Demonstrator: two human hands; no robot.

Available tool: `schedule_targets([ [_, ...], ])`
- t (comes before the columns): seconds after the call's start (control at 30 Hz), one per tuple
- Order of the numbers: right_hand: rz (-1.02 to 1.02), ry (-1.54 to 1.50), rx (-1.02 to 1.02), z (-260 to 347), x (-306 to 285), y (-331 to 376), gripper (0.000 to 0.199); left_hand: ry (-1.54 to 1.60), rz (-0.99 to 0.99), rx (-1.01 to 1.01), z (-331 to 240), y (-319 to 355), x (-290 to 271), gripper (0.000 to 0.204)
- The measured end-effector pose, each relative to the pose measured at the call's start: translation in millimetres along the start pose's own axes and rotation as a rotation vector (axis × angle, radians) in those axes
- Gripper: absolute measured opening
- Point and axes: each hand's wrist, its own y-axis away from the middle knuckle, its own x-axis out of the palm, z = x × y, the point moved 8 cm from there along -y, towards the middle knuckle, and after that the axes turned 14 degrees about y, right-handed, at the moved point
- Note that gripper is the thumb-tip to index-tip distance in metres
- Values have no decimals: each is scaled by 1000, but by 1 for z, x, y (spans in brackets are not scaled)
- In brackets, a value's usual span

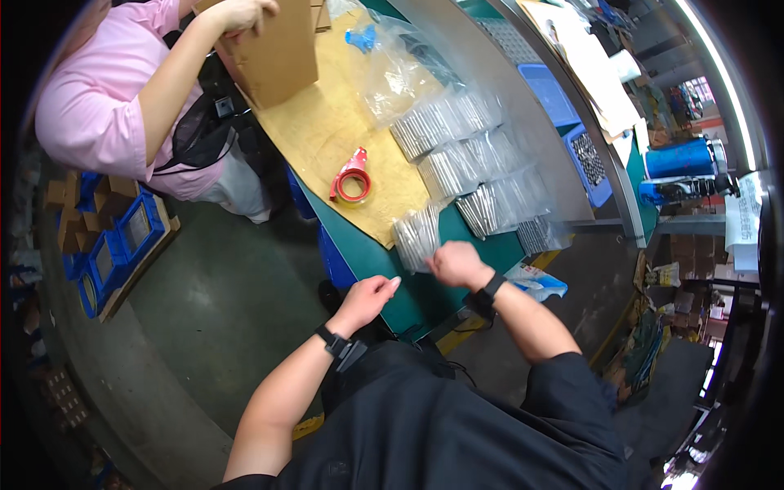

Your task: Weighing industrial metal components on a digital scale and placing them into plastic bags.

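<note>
My right hand [459,265] is closed at the near edge of a clear plastic bag of silvery metal rods [417,237], its fingertips pinching the plastic. That bag lies at the near edge of the brown paper, over the green tabletop. Left of it, above the table's edge, my left hand [365,302] has its thumb and fingers pressed together, with nothing visible in them. More bagged rods [447,121] lie in a row beyond my right hand, among them a bag [495,206] just right of the one I touch. A red tape dispenser [352,184] rests on the paper.
Across the table's left side, a person in a pink shirt [122,106] handles a cardboard box [282,61]. Loose clear plastic bags [398,82] lie at the far end. Blue bins [586,163] stand on the right-hand shelf. Blue crates [135,224] sit on the floor at left.
</note>
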Motion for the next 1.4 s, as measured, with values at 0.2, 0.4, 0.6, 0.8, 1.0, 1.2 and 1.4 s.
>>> schedule_targets([
  [0.2,-163,-252,65,38,43,63,37,-571,86,-320,-1,-41,61,76],
  [0.4,-301,-478,218,48,59,88,32,-881,125,-364,-39,-46,101,80],
  [0.6,-280,-498,221,58,65,91,29,-1113,142,-288,1,-66,104,56],
  [0.8,-190,-672,96,22,51,103,40,-902,203,-104,1,-52,95,41],
  [1.0,-858,-159,755,-185,-25,111,63,-635,275,-368,13,-45,92,44],
  [1.2,-521,-258,903,-220,7,60,89,-740,174,-182,14,-52,95,45],
  [1.4,-646,-336,958,-224,8,60,97,-719,160,-156,15,-50,92,47],
])
